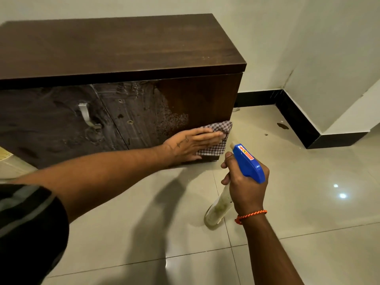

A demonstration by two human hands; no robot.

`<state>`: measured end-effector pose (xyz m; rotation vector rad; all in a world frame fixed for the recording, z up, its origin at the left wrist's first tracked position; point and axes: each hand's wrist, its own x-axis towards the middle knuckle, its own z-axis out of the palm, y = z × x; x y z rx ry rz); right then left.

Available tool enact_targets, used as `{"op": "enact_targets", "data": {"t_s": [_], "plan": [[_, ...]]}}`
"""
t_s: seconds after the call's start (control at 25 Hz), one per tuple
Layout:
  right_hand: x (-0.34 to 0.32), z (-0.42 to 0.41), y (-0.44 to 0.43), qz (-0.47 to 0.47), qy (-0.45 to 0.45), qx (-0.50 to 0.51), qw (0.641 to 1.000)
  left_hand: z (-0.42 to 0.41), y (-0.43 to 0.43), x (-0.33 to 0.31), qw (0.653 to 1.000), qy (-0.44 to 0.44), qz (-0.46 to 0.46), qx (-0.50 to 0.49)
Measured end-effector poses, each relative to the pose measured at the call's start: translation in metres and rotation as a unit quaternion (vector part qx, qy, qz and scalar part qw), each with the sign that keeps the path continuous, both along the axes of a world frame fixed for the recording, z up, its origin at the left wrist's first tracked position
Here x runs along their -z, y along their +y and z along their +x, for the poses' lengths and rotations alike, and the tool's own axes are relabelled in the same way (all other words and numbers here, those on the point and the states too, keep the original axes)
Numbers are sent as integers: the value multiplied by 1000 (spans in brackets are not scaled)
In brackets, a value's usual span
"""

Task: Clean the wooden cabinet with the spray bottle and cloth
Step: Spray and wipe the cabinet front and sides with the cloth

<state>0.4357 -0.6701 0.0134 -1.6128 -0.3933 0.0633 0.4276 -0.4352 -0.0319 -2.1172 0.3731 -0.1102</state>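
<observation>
Against the lower right corner of the cabinet [123,48] front, the left hand [191,144] lies flat, fingers straight and together, palm pressing the checked cloth [221,138] onto the right door [185,103]. Cloth sits between palm and wood, its far edge poking past the fingertips near the cabinet's right edge. No pinch on the cloth, just held by pressure.

Right hand [245,185] is wrapped closed round the neck of the spray bottle [248,161], blue trigger head up, nozzle aimed toward the cabinet, index finger out front by the trigger. Clear bottle body hangs below the fist, above the tiled floor [308,202], just right of the cloth and off the cabinet.

Step in hand looks like wiping: both doors carry wet, soapy streaks and droplets, heaviest on the left door by the metal handle [86,116], while the right part of the right door looks dry and dark. Top shows faint smears.

Next move likely calls for sweeping the cloth leftward through the foam with steady flat pressure, working round the handle and the 2 small holes in the right door. Bottle can wait unless dry patches need another spray.
</observation>
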Motion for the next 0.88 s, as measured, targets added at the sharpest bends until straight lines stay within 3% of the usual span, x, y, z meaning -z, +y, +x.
{"op": "enact_targets", "data": {"t_s": [0.2, 0.32, 0.52, 0.88], "plan": [[-21, 0, -13, 3, -31, 12, 999, 26, -15, -94, 994, -105, -27, 28], [-33, -5, -19, 6, -45, 7, 999, 31, -25, -134, 992, -123, -17, 31], [-42, -11, -13, 12, -54, -12, 998, 1, -6, -155, 995, -88, 23, 39], [-38, -34, 21, 20, -28, -55, 998, -80, 60, -175, 993, -104, -17, 50]]}}
